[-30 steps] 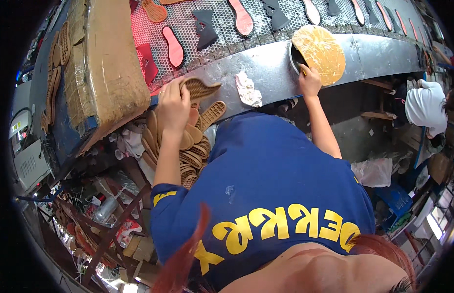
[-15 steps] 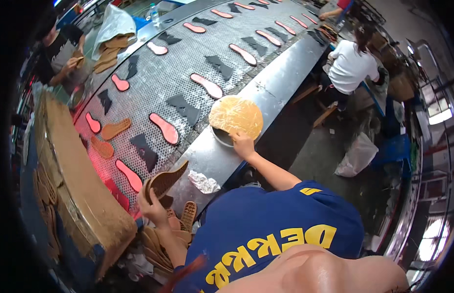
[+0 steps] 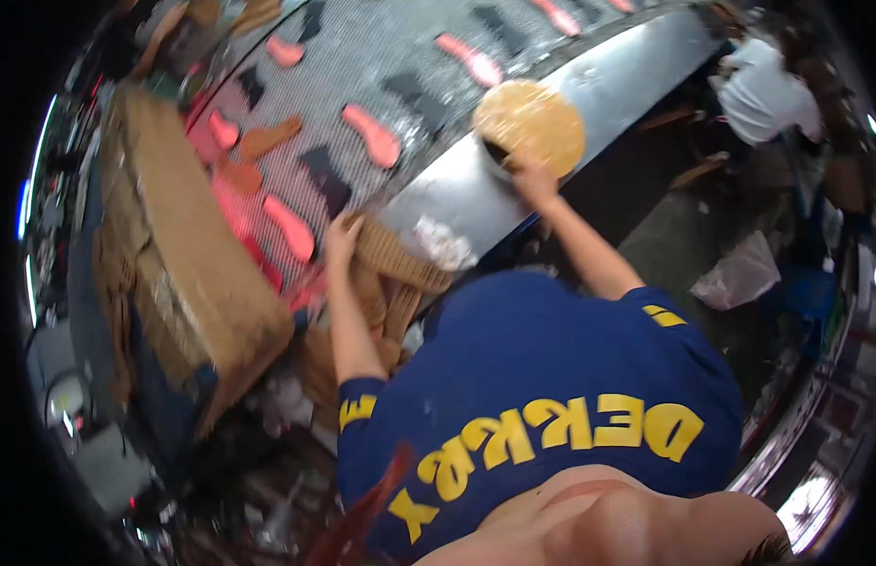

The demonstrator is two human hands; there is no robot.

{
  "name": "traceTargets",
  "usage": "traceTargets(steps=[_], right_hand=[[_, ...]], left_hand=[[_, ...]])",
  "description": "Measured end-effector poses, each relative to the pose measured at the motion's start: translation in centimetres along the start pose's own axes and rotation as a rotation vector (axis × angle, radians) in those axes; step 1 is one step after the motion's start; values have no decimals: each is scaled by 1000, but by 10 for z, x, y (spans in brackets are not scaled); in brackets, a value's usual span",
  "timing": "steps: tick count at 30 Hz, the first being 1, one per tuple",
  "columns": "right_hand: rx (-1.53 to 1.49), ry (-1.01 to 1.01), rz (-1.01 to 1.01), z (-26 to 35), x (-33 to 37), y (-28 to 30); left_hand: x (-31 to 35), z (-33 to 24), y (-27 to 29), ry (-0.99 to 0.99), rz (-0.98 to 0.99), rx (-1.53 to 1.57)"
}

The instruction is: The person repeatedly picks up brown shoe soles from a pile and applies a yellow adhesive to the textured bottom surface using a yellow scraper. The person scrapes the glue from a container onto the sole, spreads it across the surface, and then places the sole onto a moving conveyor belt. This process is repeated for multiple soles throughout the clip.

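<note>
My left hand (image 3: 341, 238) grips a brown shoe sole (image 3: 400, 253) by one end, its grooved face showing and its other end slanting down to the right. More brown soles (image 3: 401, 309) lie under it. My right hand (image 3: 532, 179), fingers closed, is at the dark gap on the near-left side of a round pot with a yellow cover (image 3: 532, 123). Whatever those fingers hold is hidden and blurred. The pot stands on a metal ledge (image 3: 438, 193), with a crumpled white tissue (image 3: 445, 243) between it and the sole.
Beyond the ledge, a mesh conveyor (image 3: 297, 113) carries pink insoles (image 3: 372, 135), black pieces (image 3: 323, 179) and two brown soles (image 3: 270, 139). A cardboard box (image 3: 188, 245) stands at the left. A person in white (image 3: 763, 94) sits far right; a plastic bag (image 3: 738, 274) lies on the floor.
The view has swung, shifting the scene. My left hand has turned the sole from pointing up and right to slanting down, grooved face showing. My right hand stays at the pot.
</note>
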State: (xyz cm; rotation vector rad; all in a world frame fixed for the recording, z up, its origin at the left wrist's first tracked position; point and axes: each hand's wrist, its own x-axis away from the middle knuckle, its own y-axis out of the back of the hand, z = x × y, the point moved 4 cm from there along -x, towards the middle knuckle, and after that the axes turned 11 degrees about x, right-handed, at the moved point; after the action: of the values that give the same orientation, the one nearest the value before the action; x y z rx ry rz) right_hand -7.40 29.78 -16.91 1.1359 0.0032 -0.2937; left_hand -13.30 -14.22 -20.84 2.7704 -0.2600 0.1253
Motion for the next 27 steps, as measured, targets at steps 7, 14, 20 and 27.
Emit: traceTargets(steps=[7,14,20,27], right_hand=[[86,-69,-101,-16,7,11],[-278,-226,-125,-27,-2,6],[-320,-151,-108,-28,-3,5],[-541,-325,-138,-37,1,0]], left_hand=[[77,-73,-79,177,-405,-698],[129,-32,-118,503,-325,-296],[135,23,-88,427,-371,629],[122,-132,-60,189,-59,1389]])
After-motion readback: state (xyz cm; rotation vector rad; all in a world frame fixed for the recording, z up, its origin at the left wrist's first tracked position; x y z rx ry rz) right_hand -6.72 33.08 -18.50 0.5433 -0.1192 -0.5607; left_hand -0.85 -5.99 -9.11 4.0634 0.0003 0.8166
